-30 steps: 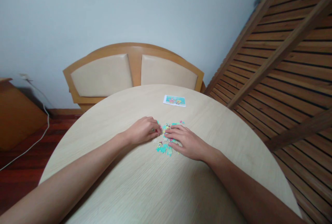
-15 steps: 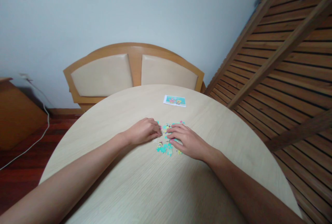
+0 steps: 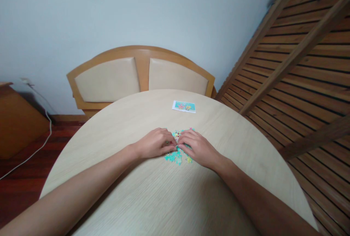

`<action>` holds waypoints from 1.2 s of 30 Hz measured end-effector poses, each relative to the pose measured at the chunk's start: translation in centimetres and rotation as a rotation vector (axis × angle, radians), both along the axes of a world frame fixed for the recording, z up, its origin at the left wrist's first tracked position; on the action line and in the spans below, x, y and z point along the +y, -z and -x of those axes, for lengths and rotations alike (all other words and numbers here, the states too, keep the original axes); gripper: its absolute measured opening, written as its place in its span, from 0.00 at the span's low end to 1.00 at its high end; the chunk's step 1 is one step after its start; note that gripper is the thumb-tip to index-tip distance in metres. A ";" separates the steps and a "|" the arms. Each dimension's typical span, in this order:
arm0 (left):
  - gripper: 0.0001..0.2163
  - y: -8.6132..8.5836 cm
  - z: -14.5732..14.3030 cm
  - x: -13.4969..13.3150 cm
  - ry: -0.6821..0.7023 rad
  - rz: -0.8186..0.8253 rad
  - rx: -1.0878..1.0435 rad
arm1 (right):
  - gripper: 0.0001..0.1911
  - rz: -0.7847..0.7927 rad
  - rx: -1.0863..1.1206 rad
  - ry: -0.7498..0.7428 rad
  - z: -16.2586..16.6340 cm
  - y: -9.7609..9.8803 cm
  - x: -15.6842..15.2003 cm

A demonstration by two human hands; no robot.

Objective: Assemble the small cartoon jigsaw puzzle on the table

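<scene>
The pile of small teal, yellow and pink pieces [image 3: 172, 157] lies on the round, pale table [image 3: 153, 196], and everything here can be placed from it. The left hand [image 3: 158, 143] comes in at the pile's left side, fingers curled with the thumb drawn near them; the right hand [image 3: 200, 148] covers part of its right side, fingers bent and reaching inward. The fingertips of both come close together over the pile's middle — whether they touch, or pinch a piece between them, I cannot tell.

Neither hand is clearly nearer: the pile sits to the right of the left palm and to the left of the right one. Partly covered, it shows no clear long axis. Beyond the pile, well apart from it, lies the picture card [image 3: 184, 106], its long side running crosswise.
</scene>
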State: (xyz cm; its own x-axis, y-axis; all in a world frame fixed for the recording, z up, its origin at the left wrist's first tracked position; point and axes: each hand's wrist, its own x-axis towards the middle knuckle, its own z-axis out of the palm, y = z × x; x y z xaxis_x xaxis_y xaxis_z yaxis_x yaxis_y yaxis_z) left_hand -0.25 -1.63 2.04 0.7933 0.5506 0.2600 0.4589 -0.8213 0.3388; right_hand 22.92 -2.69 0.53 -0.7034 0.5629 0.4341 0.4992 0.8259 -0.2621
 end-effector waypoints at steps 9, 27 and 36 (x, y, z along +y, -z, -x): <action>0.08 0.0 0.5 0.4 -0.078 -0.046 0.047 | 0.05 0.032 0.018 0.008 0.0 0.3 -0.2; 0.08 -0.7 1.9 1.2 -0.064 -0.010 0.044 | 0.10 0.024 0.001 -0.147 -0.3 0.7 -0.3; 0.10 -1.9 4.1 1.7 -0.099 0.162 0.191 | 0.10 0.024 -0.019 -0.116 -0.3 0.1 -0.3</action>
